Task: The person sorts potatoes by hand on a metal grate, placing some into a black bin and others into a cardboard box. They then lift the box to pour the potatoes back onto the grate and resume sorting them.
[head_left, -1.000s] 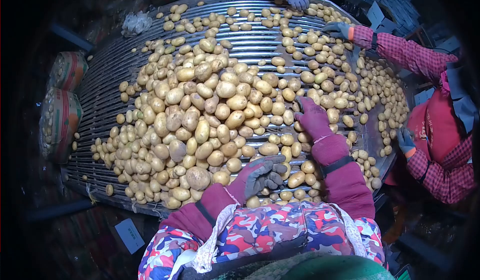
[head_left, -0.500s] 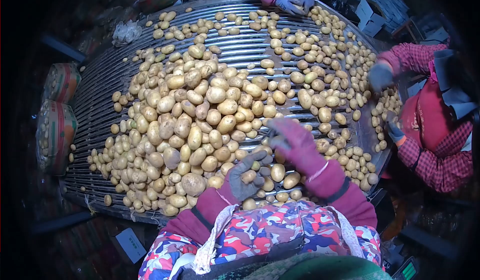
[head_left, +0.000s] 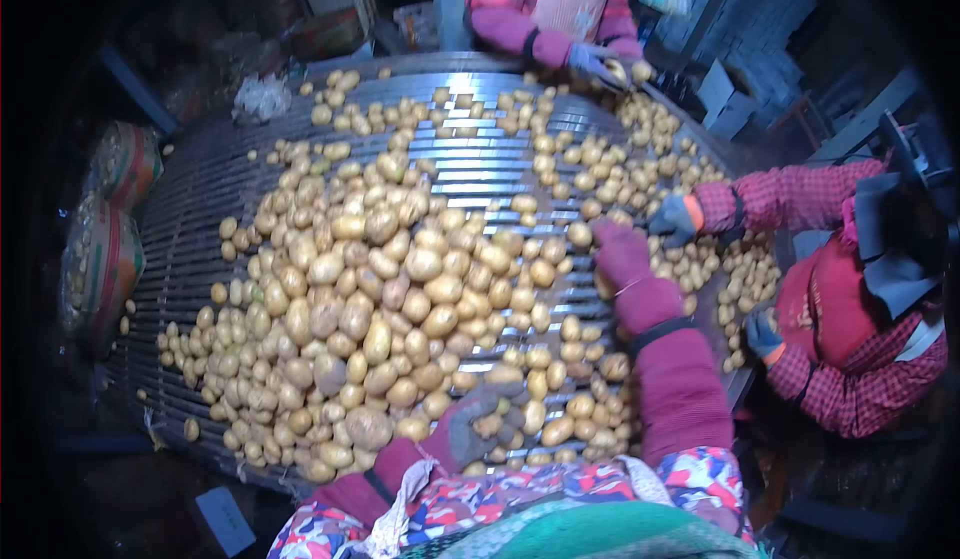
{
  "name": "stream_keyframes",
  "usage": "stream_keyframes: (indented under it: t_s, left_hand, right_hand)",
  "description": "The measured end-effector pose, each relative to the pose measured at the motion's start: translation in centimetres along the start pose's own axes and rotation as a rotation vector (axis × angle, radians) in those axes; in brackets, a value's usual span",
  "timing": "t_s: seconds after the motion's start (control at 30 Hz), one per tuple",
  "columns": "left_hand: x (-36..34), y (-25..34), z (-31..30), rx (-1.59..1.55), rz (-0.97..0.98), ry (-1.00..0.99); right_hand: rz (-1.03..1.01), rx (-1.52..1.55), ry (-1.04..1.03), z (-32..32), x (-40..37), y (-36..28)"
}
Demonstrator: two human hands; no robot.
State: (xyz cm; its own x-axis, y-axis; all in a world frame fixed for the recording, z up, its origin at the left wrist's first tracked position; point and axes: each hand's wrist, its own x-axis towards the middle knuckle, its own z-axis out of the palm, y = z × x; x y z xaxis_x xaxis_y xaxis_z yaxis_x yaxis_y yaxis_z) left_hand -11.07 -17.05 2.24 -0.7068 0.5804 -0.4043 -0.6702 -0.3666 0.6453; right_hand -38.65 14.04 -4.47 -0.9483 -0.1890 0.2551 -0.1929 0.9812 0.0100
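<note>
A large heap of potatoes [head_left: 375,339] lies on a slatted metal sorting table [head_left: 190,239] in front of me. My left hand [head_left: 470,429], in a dark grey glove, is curled around a potato [head_left: 487,426] at the near edge of the heap. My right hand [head_left: 618,249] reaches far forward over the right side of the slats, among scattered potatoes. One potato [head_left: 580,235] lies just left of it. The maroon sleeve and the blur cover the right fingers, so their grip is hidden.
A co-worker on the right has one gloved hand [head_left: 675,219] close to my right hand. Across the table, another person's gloved hands [head_left: 605,64] hold potatoes. Filled bags [head_left: 105,249] stand at the left, and a crumpled plastic bag [head_left: 262,99] lies at the far left corner.
My right hand has moved forward and right, away from my left. My left stays low near the heap. The right co-worker's upper hand has come further over the table; the view has tilted up.
</note>
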Motion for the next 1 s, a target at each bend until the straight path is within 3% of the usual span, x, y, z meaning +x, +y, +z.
stream_keyframes:
  t_s: [0.03,0.07,0.13,0.17,0.23,0.27,0.33,0.37,0.4,0.47,0.5,0.53,0.57,0.6,0.63,0.67,0.77,0.83,0.9,0.93,1.0]
  left_hand:
    - [-0.4,1.0,1.1,0.169,0.089,0.019]
    - [-0.3,2.4,1.7,-0.037,-0.081,0.055]
    - [1.4,-0.5,-1.2,-0.692,-0.05,-0.329]
    - [2.3,-2.0,-2.7,-0.971,-0.123,-0.529]
    - [1.6,-0.9,-0.9,-0.562,0.044,-0.065]
    - [1.5,-1.1,-1.2,-0.561,0.046,-0.061]
    - [1.9,-1.7,-1.9,-0.759,0.073,-0.227]
    - [1.8,-1.6,-1.4,-0.769,0.069,-0.219]
    - [1.8,-0.8,-0.6,-0.792,0.088,-0.254]
    - [2.0,-0.6,-0.4,-0.808,0.127,-0.275]
    - [1.1,1.0,1.0,-0.679,0.078,-0.056]
    - [1.0,1.0,0.9,-0.648,0.078,-0.018]
    - [1.0,0.7,0.6,-0.615,0.08,0.016]
    - [1.1,-0.5,-0.8,-0.811,0.052,-0.081]
    - [1.5,-0.8,-1.4,-0.81,0.053,-0.078]
    - [1.9,-1.2,-2.0,-0.869,0.092,-0.253]
    - [1.6,-2.1,-2.7,-0.876,0.137,-0.282]
    - [0.7,0.4,0.4,-0.762,0.153,0.072]
    - [1.2,-1.7,-2.5,-0.826,0.107,0.017]
    - [1.4,-1.7,-2.8,-0.728,0.015,-0.007]
    - [1.2,-1.8,-2.7,-0.376,-0.211,-0.233]
  right_hand:
    - [0.1,-0.064,0.059,0.8,0.6,-1.4]
    - [0.103,-0.068,0.089,1.1,1.5,-1.5]
    - [0.107,-0.162,-0.362,-3.4,2.3,-3.3]
    - [0.108,-0.166,-0.36,-4.7,2.2,-3.0]
    - [-0.009,-0.007,-0.363,-6.6,2.0,-2.3]
    - [-0.011,-0.004,-0.363,-7.8,1.5,-2.7]
    - [0.149,0.433,-0.317,-10.3,-0.6,-4.1]
    - [-0.012,0.523,-0.145,-10.8,-2.9,-5.6]
    - [-0.133,0.715,-0.12,-11.9,-5.1,-7.3]
    - [-0.377,0.7,-0.187,-14.2,-9.2,-11.0]
    - [-0.503,0.731,-0.355,-15.6,-10.1,-12.7]
    - [-0.658,0.773,-0.282,-15.6,-11.0,-13.8]
    - [-0.697,0.774,-0.365,-16.2,-11.6,-14.4]
    - [-0.72,0.775,-0.3,-15.4,-12.0,-14.8]
    - [-0.744,0.773,-0.234,-14.9,-12.2,-15.2]
    - [-0.744,0.777,-0.235,-14.4,-12.1,-15.2]
    - [-0.722,0.829,-0.265,-14.3,-11.7,-15.2]
    - [-0.784,0.806,-0.31,-14.6,-11.4,-15.3]
    - [-0.738,0.878,-0.29,-14.6,-10.5,-15.1]
    - [-0.676,0.955,-0.261,-15.0,-9.8,-15.3]
    - [-0.725,0.782,-0.18,-14.8,-7.6,-16.5]
